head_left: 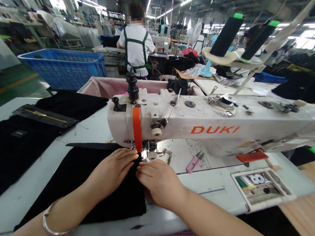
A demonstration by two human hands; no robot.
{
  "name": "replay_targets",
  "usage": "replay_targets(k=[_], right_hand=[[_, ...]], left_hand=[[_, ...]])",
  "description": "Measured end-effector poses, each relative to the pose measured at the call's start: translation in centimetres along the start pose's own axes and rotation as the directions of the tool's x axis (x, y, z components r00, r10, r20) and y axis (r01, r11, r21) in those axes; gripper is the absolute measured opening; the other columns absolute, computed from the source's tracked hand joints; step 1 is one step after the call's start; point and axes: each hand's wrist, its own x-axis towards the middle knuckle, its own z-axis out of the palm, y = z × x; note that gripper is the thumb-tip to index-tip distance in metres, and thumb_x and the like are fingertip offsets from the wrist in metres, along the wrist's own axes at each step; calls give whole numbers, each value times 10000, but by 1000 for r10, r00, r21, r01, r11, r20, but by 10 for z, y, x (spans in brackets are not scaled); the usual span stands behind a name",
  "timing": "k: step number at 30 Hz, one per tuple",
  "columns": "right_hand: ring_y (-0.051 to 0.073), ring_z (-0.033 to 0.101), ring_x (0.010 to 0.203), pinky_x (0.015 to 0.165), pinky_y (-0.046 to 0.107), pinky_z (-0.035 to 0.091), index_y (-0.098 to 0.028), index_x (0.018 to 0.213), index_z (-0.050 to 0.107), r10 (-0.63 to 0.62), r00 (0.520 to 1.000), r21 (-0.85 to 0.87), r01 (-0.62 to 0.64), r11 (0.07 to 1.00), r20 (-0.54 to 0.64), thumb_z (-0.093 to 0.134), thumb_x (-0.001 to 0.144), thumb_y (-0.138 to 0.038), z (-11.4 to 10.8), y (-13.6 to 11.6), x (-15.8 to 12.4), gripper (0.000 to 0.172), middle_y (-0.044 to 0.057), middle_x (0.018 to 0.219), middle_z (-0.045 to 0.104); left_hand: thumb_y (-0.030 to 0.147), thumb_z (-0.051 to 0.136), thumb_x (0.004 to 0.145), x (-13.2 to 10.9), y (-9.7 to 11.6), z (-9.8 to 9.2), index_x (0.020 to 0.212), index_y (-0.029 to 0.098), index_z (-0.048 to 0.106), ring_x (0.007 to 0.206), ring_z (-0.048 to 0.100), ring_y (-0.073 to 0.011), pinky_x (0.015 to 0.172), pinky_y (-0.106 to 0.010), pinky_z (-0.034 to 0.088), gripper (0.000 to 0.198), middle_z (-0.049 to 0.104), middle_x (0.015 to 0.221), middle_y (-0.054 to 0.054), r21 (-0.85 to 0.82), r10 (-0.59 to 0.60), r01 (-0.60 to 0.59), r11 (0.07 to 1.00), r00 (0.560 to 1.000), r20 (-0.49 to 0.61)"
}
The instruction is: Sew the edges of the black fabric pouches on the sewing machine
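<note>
A black fabric piece (117, 204) lies on the table of a white sewing machine (171, 117), its right edge running up to the presser foot area. My left hand (116, 170) rests on it with fingers stretched out flat, their tips just left of the needle area. At the fabric's right edge, my right hand (161, 181) is closed, with fingers curled and pinching that edge. An orange strip (137, 128) on the machine head hangs directly above my fingertips and hides the needle.
Pink thread snips (194, 163) lie on the machine bed, right of my hands. A parts tray (244, 195) is set into the table. Black pieces with a zipper (41, 113) lie at left. Behind stand a blue basket (63, 65), a pink-lined bin (100, 84) and a co-worker (137, 43).
</note>
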Motion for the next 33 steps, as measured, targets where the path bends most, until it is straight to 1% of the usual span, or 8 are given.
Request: replay_targets(k=[9,12,14,17,21,25,28,33], right_hand=[[235,683,1320,1111,400,531,-170,1229,731,84,993,34,-87,996,83,563,1074,-128,-13,-10,-2,232,97,1320,785],[225,557,1490,1323,467,317,-221,1401,658,128,985,85,-138,987,120,603,1023,-114,-38,-11,-20,397,49,1485,712],[239,465,1566,1368,513,206,-240,1483,605,167,977,73,-178,981,131,609,953,-44,-51,-6,-31,565,40,1567,651],[254,512,1514,1293,505,348,-254,1453,627,234,967,-17,-234,972,101,619,952,2,-55,7,-31,562,61,1520,679],[328,663,1146,968,483,558,-170,1138,729,393,920,-145,-391,909,-18,769,1000,-204,-37,26,0,147,149,1202,747],[300,650,1031,886,440,542,-175,988,745,402,915,-148,-402,903,-31,731,1045,-260,-27,17,8,104,125,1081,727],[244,649,968,844,383,528,-220,859,746,354,935,-39,-354,934,-6,806,996,-462,-27,-16,-18,284,49,1009,720],[248,656,960,812,396,518,-257,1156,759,430,893,264,-385,884,-135,904,865,-587,-13,-71,-55,463,39,1092,738]], left_hand=[[362,528,1101,-13,3,-9,1436,194,693,1385,676,-276,1220,-496,538,410,728,1461,-112,-43,-16,19,999,997,79],[604,830,864,-37,20,-21,1686,242,420,1500,567,-382,1184,-557,559,987,515,1680,-149,-34,20,-15,999,989,146],[588,901,772,-55,32,-27,1747,303,259,1519,529,-412,1151,-543,584,1202,429,1726,-133,-24,63,-60,998,981,182],[352,718,940,-75,42,-32,1744,368,256,1515,543,-338,1142,-454,592,927,476,1702,-45,-16,84,-82,996,981,172],[126,527,888,-82,43,-28,1703,343,373,1464,604,-256,1157,-360,564,857,587,1626,11,-48,-3,6,999,999,50],[255,533,1023,-81,44,-23,1499,359,621,1347,711,-231,1150,-342,568,496,724,1479,32,-188,-211,197,962,976,-59],[481,520,1085,-80,45,-25,1353,316,700,1172,801,-250,1069,-382,639,362,809,1308,8,-289,-463,419,861,881,-101],[567,488,1073,-81,46,-27,1304,302,710,1151,794,-313,1079,-467,643,416,805,1292,-28,-319,-543,491,811,834,-99]])
